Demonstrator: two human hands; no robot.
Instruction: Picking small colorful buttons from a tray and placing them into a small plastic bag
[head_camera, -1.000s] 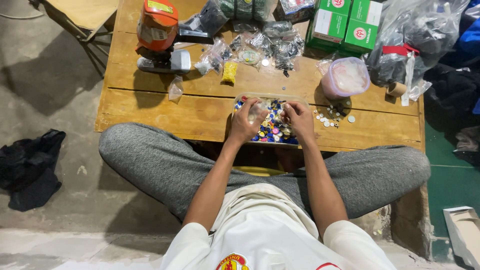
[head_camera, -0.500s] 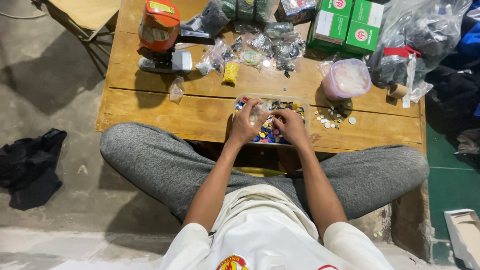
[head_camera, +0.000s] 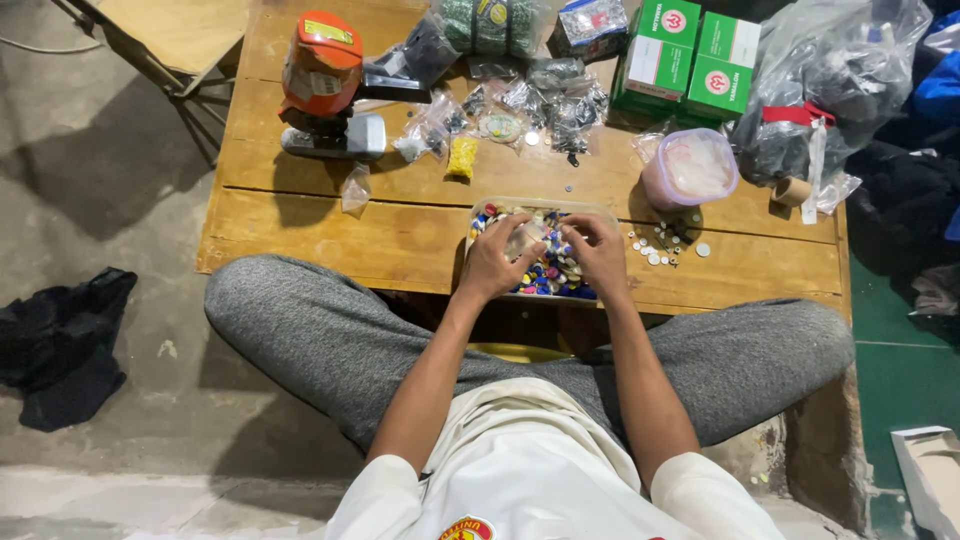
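A shallow clear tray (head_camera: 478, 215) full of small colourful round pieces sits at the near edge of the low wooden table (head_camera: 300, 225). Both my hands hover over it. My left hand (head_camera: 495, 265) holds a small clear plastic bag (head_camera: 527, 240) by its side. My right hand (head_camera: 598, 255) has its fingertips pinched at the bag's right edge, close to my left thumb. Whether the bag has anything in it is too small to tell.
On the table are an orange-topped device (head_camera: 320, 75), a small yellow packet (head_camera: 461, 157), several clear bags of dark parts (head_camera: 560, 100), two green boxes (head_camera: 690, 60), a lidded pink tub (head_camera: 690, 170), loose white discs (head_camera: 665, 245) and a tape roll (head_camera: 792, 190). Black cloth (head_camera: 60, 350) lies on the floor at left.
My right hand has drawn in toward my left until the fingers meet at the small bag. Both hands sit slightly nearer to me over the tray.
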